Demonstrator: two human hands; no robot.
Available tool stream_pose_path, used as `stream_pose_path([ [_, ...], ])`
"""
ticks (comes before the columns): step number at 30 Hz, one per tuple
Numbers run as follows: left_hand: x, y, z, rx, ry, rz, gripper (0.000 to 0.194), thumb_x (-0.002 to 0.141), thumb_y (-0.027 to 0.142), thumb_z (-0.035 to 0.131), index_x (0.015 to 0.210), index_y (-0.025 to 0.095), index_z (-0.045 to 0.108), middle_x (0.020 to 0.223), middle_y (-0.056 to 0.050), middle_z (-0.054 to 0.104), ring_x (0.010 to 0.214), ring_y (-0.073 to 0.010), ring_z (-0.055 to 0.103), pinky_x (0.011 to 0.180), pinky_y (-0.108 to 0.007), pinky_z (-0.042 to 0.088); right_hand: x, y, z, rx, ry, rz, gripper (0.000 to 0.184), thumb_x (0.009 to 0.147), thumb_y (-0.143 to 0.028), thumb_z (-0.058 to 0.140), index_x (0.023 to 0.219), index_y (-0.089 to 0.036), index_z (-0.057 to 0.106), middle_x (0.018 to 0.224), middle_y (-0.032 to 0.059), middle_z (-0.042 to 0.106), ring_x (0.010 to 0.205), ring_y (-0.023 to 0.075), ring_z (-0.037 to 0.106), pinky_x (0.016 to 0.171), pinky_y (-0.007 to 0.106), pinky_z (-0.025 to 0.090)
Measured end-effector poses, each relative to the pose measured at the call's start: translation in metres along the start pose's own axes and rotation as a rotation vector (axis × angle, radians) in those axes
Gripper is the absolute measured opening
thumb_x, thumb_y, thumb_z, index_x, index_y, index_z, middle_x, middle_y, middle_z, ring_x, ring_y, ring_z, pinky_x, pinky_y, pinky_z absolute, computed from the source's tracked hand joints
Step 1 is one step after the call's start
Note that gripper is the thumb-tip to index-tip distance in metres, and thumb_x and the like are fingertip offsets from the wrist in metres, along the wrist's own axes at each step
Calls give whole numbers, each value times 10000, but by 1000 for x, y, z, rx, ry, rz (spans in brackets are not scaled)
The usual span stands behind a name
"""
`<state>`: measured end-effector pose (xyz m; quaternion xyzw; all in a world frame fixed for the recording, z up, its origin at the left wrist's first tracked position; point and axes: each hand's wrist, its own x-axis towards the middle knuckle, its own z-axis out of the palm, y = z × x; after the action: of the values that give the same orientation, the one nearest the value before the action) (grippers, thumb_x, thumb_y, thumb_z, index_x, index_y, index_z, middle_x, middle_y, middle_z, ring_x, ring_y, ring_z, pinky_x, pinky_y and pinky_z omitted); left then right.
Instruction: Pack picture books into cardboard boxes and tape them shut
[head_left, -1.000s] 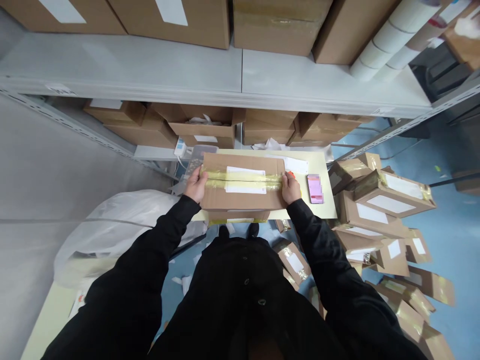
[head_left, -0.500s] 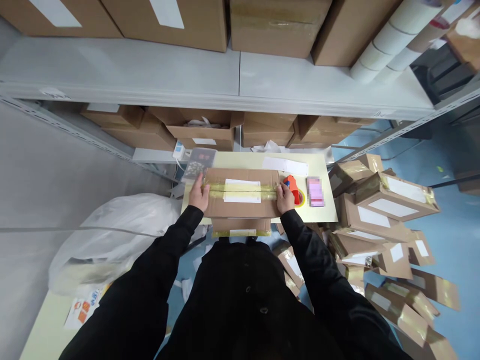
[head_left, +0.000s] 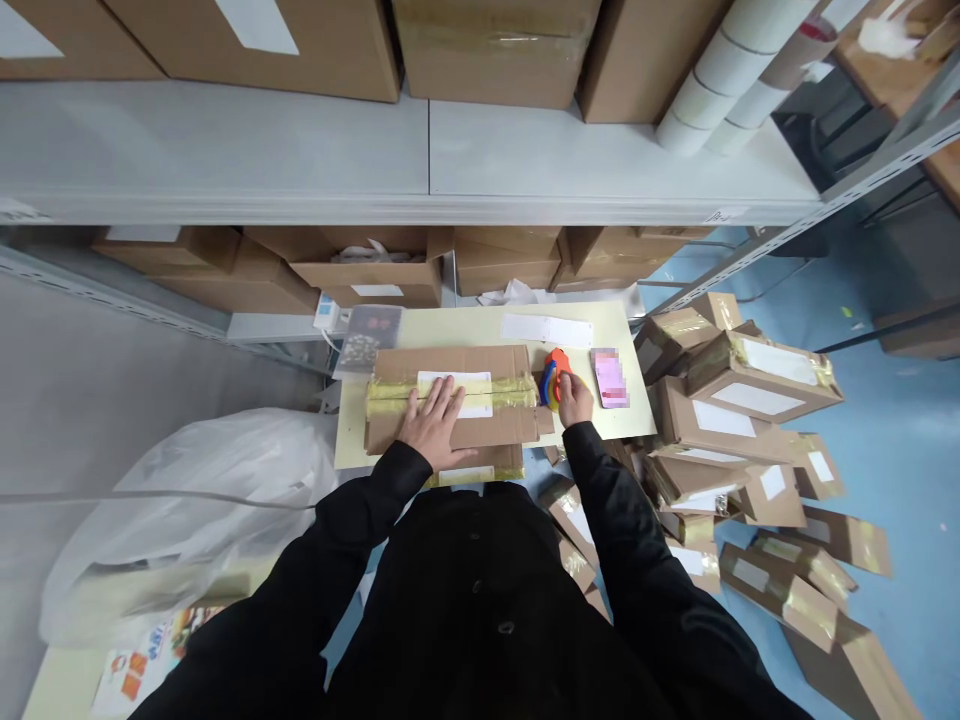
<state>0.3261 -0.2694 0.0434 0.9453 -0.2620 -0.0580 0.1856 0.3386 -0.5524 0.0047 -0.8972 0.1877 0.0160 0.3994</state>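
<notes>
A long cardboard box [head_left: 499, 428] lies on the pale yellow table [head_left: 634, 415], with yellowish tape along its middle seam and a white label [head_left: 478, 405] under the tape. My left hand [head_left: 433, 428] rests flat on its top, fingers spread across the label's lower left. Beside the box's right end, my right hand [head_left: 576, 402] is closed around an orange and blue tape dispenser [head_left: 556, 362] with a yellow roll. Nearer my body, a second taped box [head_left: 495, 458] shows partly below the first.
A pink blurred rectangle [head_left: 610, 380] and white paper slips [head_left: 546, 329] lie on the table. A clear container [head_left: 369, 338] sits at its left. Taped boxes [head_left: 742, 420] pile up on the floor at right. A shelf [head_left: 337, 150] with cartons spans above; a white plastic bag [head_left: 202, 480] bulges at left.
My left hand has moved from the box's left end onto its top. My right hand has let go of the right end and taken hold of the tape dispenser. The view has shifted right.
</notes>
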Motion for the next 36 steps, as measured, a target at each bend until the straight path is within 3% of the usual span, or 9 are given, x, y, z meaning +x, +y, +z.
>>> stream_pose_path([
  [5, -6, 3, 3, -21, 25, -4, 998, 666, 621, 624, 1461, 138, 262, 1509, -209, 228, 1396, -395, 184, 1107, -581, -63, 14, 24, 4, -404, -130, 140, 345, 825, -385, 518, 1027, -120, 606, 1005, 192, 665, 989, 300, 618, 895, 436, 427],
  [11, -9, 6, 2, 83, -54, -17, 1007, 698, 654, 559, 1469, 102, 220, 1526, -187, 179, 1408, -377, 152, 1102, -589, -77, 28, 9, 26, -472, -86, 378, 611, 738, -489, 627, 1164, -70, 500, 1059, 233, 631, 1077, 333, 584, 930, 457, 407],
  [15, -9, 8, 0, 140, -97, -33, 1020, 703, 680, 530, 1478, 113, 185, 1542, -154, 130, 1423, -352, 106, 1108, -584, -68, 34, -1, 30, -433, -74, 481, 453, 766, -391, 600, 1091, -78, 560, 1099, 216, 621, 1109, 324, 568, 967, 448, 384],
  [18, -9, 10, 0, 143, -93, -35, 1032, 694, 686, 538, 1478, 115, 184, 1544, -144, 119, 1427, -343, 87, 1113, -580, -58, 28, -6, 18, -409, -29, 439, 343, 789, -315, 547, 1047, -90, 570, 1068, 214, 629, 1051, 302, 590, 905, 409, 425],
  [23, -11, 11, 0, 77, -59, -14, 1059, 651, 665, 606, 1467, 108, 225, 1543, -152, 117, 1430, -342, 69, 1122, -565, -53, 14, -26, -37, -310, 142, 283, 240, 849, -286, 332, 913, -158, 525, 864, 106, 621, 812, 224, 593, 690, 320, 459],
  [27, -11, 6, -3, -120, -17, -11, 1049, 635, 612, 644, 1456, 93, 246, 1537, -174, 138, 1427, -335, 99, 1121, -554, -80, 5, -81, -55, 156, 342, -165, 323, 856, -431, 325, 612, -224, 368, 551, -24, 372, 535, 135, 395, 504, 261, 346],
  [29, -10, -1, -3, -329, 4, -40, 1009, 638, 582, 647, 1443, 99, 277, 1526, -174, 196, 1421, -334, 139, 1130, -543, -55, 1, -118, -39, 329, 188, -328, 463, 812, -589, 404, 540, -228, 309, 506, -43, 294, 494, 107, 314, 469, 253, 295],
  [32, -8, -14, -2, -873, 137, -192, 766, 723, 520, 561, 1374, 147, 407, 1464, -143, 373, 1386, -294, 273, 1150, -487, 97, 0, -161, -2, 404, -209, -362, 583, 715, -744, 467, 504, -213, 353, 486, -42, 326, 471, 86, 294, 456, 247, 275],
  [36, -11, -34, -14, -1658, 459, -491, 590, 784, 537, 477, 1223, 145, 523, 1328, -143, 535, 1236, -247, 499, 1039, -389, 370, 6, -175, 30, 302, -499, -283, 624, 622, -810, 512, 498, -202, 436, 453, -38, 371, 450, 85, 310, 451, 246, 266],
])
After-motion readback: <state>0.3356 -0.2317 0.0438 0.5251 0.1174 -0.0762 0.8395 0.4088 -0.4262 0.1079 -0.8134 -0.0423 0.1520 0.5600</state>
